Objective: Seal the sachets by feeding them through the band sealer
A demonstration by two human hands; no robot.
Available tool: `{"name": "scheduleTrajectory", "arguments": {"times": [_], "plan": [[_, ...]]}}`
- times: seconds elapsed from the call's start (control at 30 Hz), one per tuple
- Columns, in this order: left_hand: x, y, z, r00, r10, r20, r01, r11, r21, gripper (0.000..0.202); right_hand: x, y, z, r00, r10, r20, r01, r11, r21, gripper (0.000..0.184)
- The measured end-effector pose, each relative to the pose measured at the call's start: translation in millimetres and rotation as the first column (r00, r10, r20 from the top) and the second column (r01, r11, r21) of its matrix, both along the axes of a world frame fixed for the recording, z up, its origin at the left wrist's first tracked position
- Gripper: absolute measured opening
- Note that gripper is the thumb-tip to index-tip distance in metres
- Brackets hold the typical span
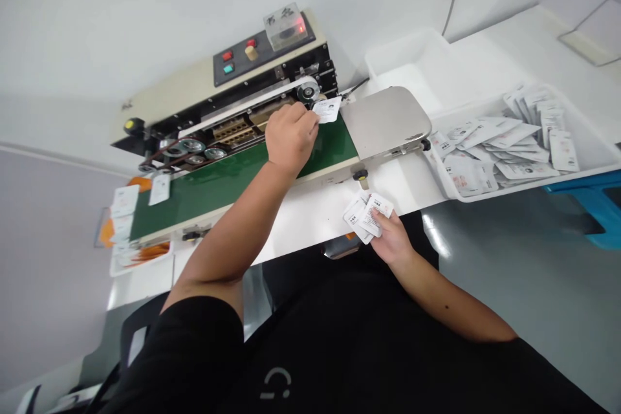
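The single white packet (330, 110) is just right of the left hand (294, 136), the nearer one, long axis roughly along the green belt (334, 147), beside the machine (179, 87); that hand seems pinched on its edge, though knuckles hide the grip. The right hand (392, 238) clamps a fan of packets (366, 217) before the surface (301, 223)

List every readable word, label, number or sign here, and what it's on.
Apparently "Ci": black shirt.
Packets in the right hand: too small to read.
Packet in the left hand: too small.
Packets in the white bin: too small.
Clear box on the machine: dark marks, unreadable.
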State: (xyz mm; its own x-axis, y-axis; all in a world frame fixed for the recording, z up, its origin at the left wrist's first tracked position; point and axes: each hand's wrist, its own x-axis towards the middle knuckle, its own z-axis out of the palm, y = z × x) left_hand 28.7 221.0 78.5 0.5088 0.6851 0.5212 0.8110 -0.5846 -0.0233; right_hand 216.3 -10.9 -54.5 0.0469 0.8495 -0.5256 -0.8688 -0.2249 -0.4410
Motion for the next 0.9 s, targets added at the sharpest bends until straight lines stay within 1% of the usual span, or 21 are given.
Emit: {"name": "scheduleTrajectory", "arguments": {"times": [0.1, 0.23, 0.3, 0.37, 0.47, 0.57, 0.67, 0.77, 0.9], "plan": [[0, 3, 2.4, 0.998, -0.009, -0.066, 0.011, 1.000, 0.019, 0.020, 4, 1, -0.2, 1.000, 0.000, 0.000, 0.000, 1.000, -0.003, 0.047], [5, -2, 7.7, 0.986, -0.081, -0.146, 0.087, 0.996, 0.033, 0.032, 6, 2, 0.3, 1.000, 0.007, 0.002, -0.007, 1.000, -0.012, 0.050], [7, -3, 10.5, 0.983, -0.104, -0.152, 0.108, 0.994, 0.024, 0.033, 6, 2, 0.6, 1.000, 0.013, -0.003, -0.013, 1.000, -0.011, 0.051], [8, -2, 13.4, 0.984, -0.086, -0.159, 0.092, 0.995, 0.032, 0.032, 6, 1, 0.9, 1.000, 0.017, -0.009, -0.017, 1.000, -0.004, 0.050], [8, 2, 16.8, 0.979, -0.023, -0.200, 0.035, 0.998, 0.055, 0.031, 6, 1, 1.5, 1.000, 0.018, -0.018, -0.018, 1.000, 0.009, 0.048], [5, 1, 17.4, 0.976, 0.022, -0.215, -0.014, 0.999, 0.041, 0.025, 7, 0, 2.4, 1.000, 0.015, -0.018, -0.015, 1.000, 0.012, 0.046], [1, -3, 16.0, 0.983, 0.031, -0.184, -0.028, 0.999, 0.018, 0.019, 7, -1, 2.6, 1.000, 0.013, -0.011, -0.013, 1.000, 0.004, 0.046], [-4, -6, 16.1, 0.988, 0.038, -0.147, -0.039, 0.999, -0.006, 0.018, 7, -3, 2.0, 1.000, 0.020, -0.003, -0.020, 1.000, 0.006, 0.046], [-12, -10, 22.4, 0.990, 0.075, -0.116, -0.080, 0.996, -0.034, 0.019, 4, -5, 0.8, 1.000, 0.023, 0.008, -0.023, 1.000, 0.001, 0.047]]}}
